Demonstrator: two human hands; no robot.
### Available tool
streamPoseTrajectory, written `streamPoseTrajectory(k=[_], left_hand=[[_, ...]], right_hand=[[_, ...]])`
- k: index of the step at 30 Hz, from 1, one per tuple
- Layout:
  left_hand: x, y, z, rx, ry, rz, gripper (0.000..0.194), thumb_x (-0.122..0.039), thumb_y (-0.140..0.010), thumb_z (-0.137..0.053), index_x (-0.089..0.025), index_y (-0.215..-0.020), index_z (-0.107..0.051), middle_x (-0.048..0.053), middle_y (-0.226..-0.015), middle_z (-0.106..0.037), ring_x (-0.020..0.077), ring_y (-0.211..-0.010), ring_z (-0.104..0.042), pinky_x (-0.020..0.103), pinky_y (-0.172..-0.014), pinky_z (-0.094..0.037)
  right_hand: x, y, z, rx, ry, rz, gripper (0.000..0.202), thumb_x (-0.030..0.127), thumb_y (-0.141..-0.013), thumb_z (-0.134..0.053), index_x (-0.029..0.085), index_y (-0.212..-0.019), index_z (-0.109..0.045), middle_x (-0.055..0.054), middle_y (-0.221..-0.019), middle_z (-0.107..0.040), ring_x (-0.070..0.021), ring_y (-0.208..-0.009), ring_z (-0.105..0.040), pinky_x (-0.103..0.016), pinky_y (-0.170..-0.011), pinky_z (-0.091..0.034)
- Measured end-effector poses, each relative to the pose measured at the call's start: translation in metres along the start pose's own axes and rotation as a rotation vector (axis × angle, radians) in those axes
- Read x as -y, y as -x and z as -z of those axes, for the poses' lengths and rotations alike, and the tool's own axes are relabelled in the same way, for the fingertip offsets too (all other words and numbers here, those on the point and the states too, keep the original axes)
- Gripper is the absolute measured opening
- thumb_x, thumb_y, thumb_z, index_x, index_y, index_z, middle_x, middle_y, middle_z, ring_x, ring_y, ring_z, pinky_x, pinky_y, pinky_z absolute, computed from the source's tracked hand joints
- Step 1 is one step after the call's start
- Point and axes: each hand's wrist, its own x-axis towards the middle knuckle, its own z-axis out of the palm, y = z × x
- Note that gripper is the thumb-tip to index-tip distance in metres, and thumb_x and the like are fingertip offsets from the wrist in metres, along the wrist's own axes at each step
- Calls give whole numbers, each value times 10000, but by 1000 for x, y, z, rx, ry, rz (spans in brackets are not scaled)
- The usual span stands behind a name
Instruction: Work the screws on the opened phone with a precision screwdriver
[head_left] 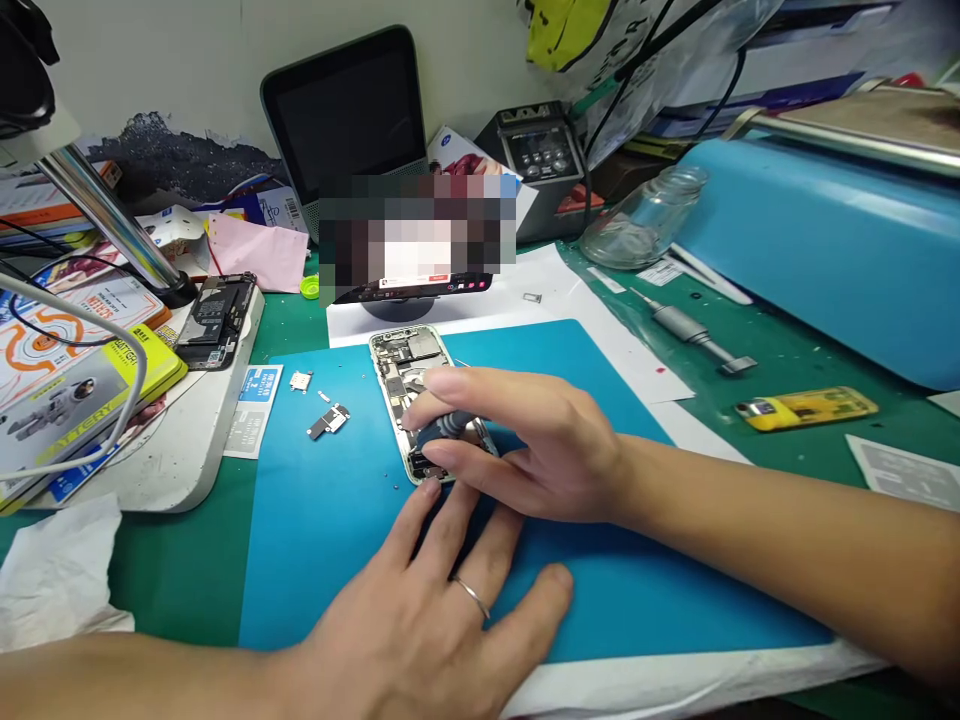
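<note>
Item one: an opened smartphone with a pale frame and exposed internal components (405,375), lying on a flat blue mat (315,530), its lower part covered by the hands.

Item two: a dark, ribbed, cylindrical tool (452,424), held above the phone; its tip is hidden.

Right hand (559,445): fingers pinching the tool between thumb and fingertips.

Left hand (420,630): palm down, fingers spread, fingertips at the phone's near end; a thin silver-coloured ring (471,597) on one finger.

Loose parts, on the mat left of the phone: a dark and silver flat component (328,421); a small silvery squarish piece (301,381).

Surroundings, on the green counter (187,570): at left, a white flat base (184,455) bearing a second opened black phone (217,318) and a yellow and grey printed box (97,410), with crumpled white tissue (56,575) nearby. At right, a grey metal cylindrical tool with a slender tip (682,325); a yellow flat elongated object (810,408); a clear glass jar on its side (656,215).
</note>
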Motion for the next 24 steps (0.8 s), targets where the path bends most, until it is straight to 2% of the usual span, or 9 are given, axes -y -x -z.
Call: streamPoseTrajectory(k=[3, 6, 8, 14, 19, 24], left_hand=[[-1, 0, 0, 11, -5, 13, 792, -686, -966, -589, -201, -1564, -403, 216, -1575, -480, 462, -1479, -439, 574, -1228, -286], [-1, 1, 1, 10, 1, 2, 796, -687, -967, -588, -195, -1565, -402, 224, -1575, -474, 463, -1472, -444, 579, -1216, -299], [0, 1, 1, 10, -2, -2, 790, -683, -972, -584, -188, -1561, -407, 229, -1567, -480, 463, -1465, -451, 583, -1212, -299], [-1, -2, -1, 13, 2, -11, 800, -660, -971, -599, -166, -1568, -401, 247, -1560, -478, 476, -1468, -430, 603, -1189, -316], [-2, -2, -1, 15, -8, -7, 797, -656, -968, -612, -162, -1563, -417, 248, -1532, -505, 479, -1424, -471, 615, -1163, -343], [-1, -3, 0, 16, -9, -11, 791, -663, -956, -621, -173, -1547, -431, 233, -1526, -511, 464, -1417, -478, 596, -1174, -329]], right_hand=[[-1, 3, -2, -9, -31, -43, 516, 135, -1043, -563, 151, -1527, -387, -118, -1271, -745, -116, -1010, -755, -235, -937, -638], [-1, 4, -3, -19, -51, -81, 521, 145, -1024, -603, 180, -1508, -415, -65, -1129, -755, -122, -958, -757, -234, -882, -652], [-1, 4, -3, -10, -42, -91, 500, 143, -1019, -615, 187, -1485, -439, -60, -1104, -756, -125, -958, -762, -235, -893, -652], [-2, 1, -5, -2, -17, -65, 581, 145, -1027, -598, 202, -1564, -386, -134, -1299, -750, -179, -1044, -791, -317, -922, -686], [-4, 2, -8, 16, -79, -43, 750, 89, -997, -607, 299, -1638, -280, -104, -1387, -721, -223, -1246, -737, -384, -991, -693], [-5, 5, -12, -11, -82, -70, 754, 89, -994, -611, 302, -1640, -287, -106, -1429, -697, -231, -1290, -713, -379, -1007, -685]])
